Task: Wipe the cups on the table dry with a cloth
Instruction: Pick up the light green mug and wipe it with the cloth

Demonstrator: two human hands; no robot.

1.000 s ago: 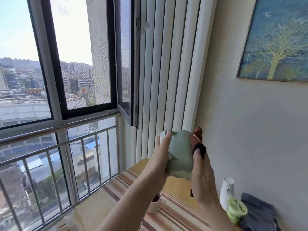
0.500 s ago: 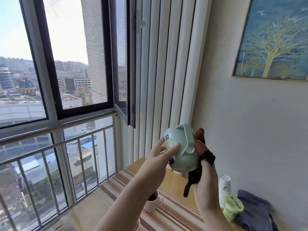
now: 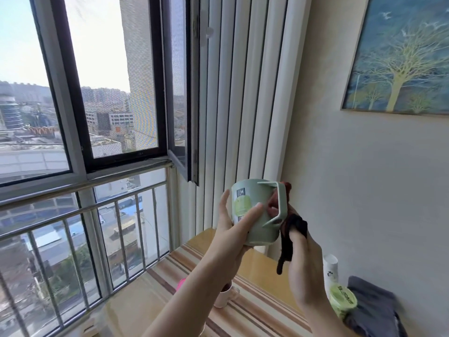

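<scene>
I hold a pale green cup (image 3: pixel 256 215) up in the air, bottom end up, its angular handle turned toward me. My left hand (image 3: pixel 233 229) grips its side, thumb and fingers spread over the label. My right hand (image 3: pixel 300 261) holds a dark cloth (image 3: pixel 290 234) against the cup's right side, behind the handle; the cloth's tail hangs down. On the table below stands a white cup (image 3: pixel 224 296) with a dark red inside, partly hidden by my left forearm.
A striped wooden table (image 3: pixel 255 310) stands against the wall. At its right are a white paper cup stack (image 3: pixel 331 267), a green-lidded tub (image 3: pixel 342 301) and a folded grey cloth (image 3: pixel 374 310). Something pink (image 3: pixel 181 284) shows beside my arm. Window railing stands left.
The green cup has turned in my hands, so its handle now faces me. The cloth has shifted round to the cup's right side.
</scene>
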